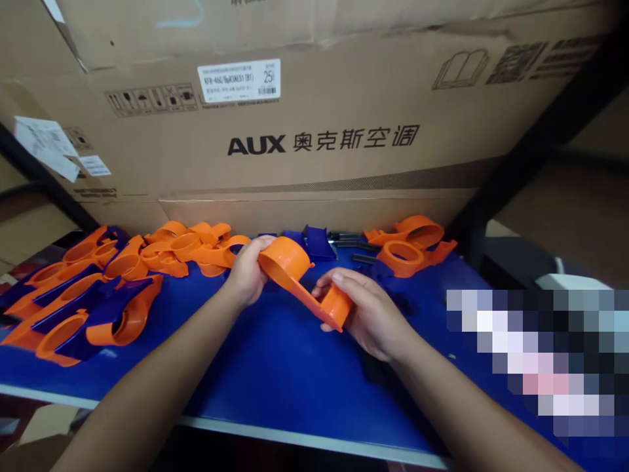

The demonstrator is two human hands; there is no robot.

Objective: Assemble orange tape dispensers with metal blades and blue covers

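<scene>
Between my two hands, above the blue tabletop, is an orange plastic tape dispenser (289, 259) with a wide ring at one end. My left hand (249, 272) is closed on the ring's left side. At the narrower, lower end, my right hand (366, 308) is closed, with its thumb on top and fingers partly hidden behind the orange plastic. The dispenser tilts down toward the right. Just behind it lie blue plastic pieces (319, 243) and several tools with black handles (361, 246).
Several orange and blue tape dispensers (122, 324) are heaped on the left of the blue table (275, 387). More orange dispensers (403, 257) lie at the back right. A large cardboard box (314, 177) stands behind, between black metal posts (476, 229). A blurred patch covers the right side.
</scene>
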